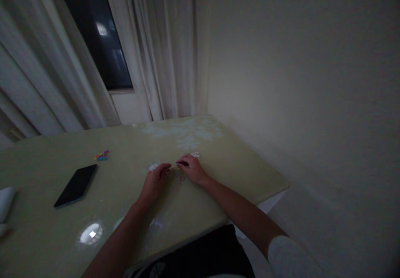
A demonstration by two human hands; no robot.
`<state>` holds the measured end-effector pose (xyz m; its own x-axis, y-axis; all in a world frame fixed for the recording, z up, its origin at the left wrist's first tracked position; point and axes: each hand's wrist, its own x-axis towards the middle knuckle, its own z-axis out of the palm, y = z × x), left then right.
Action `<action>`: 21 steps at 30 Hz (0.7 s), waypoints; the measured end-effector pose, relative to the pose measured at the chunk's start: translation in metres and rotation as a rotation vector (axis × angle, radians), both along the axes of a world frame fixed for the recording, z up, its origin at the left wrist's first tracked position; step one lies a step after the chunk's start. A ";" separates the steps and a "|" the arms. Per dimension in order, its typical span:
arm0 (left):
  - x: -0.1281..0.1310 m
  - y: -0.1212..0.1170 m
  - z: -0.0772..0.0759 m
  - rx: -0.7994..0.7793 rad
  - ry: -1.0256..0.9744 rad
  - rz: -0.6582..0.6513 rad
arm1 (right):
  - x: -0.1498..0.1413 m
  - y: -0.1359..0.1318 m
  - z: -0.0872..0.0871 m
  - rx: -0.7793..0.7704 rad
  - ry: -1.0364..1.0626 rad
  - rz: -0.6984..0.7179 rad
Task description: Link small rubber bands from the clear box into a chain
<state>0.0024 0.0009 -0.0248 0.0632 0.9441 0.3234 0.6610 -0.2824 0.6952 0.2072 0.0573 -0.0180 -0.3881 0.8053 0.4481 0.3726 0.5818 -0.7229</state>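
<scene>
My left hand [155, 181] and my right hand [193, 169] face each other over the table, fingertips a short gap apart. Each has its thumb and fingers drawn together in a pinch. Whatever lies between them is too small and dim to name. Just below the fingertips is a small loose heap of thin, pale, loop-like pieces [180, 177]. A clear, shiny plastic piece [152, 165], perhaps a small bag, lies just beyond my left hand. Small white pieces [196, 154] lie behind my right hand, partly covered by it.
Left of my hands, a flat black tablet-like device [76, 186] lies on the glossy table [125, 149]. Beyond it sits a little pile of bright multicoloured pieces [101, 156]. A white object [5, 203] is at the left edge. A wall [296, 103] borders the right; curtains [175, 61] hang behind.
</scene>
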 end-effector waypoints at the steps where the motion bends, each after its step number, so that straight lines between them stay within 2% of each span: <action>1: 0.000 0.001 -0.001 0.002 -0.001 -0.003 | 0.000 0.000 0.000 -0.001 0.000 0.001; 9: 0.001 0.001 -0.002 0.035 0.029 -0.030 | 0.000 0.001 -0.001 0.003 -0.030 0.034; 15: 0.008 -0.006 -0.002 0.066 0.110 -0.148 | 0.002 0.001 -0.004 -0.012 -0.077 0.052; 21: 0.008 -0.006 -0.002 0.068 0.137 -0.131 | 0.007 0.002 0.000 -0.008 -0.107 0.082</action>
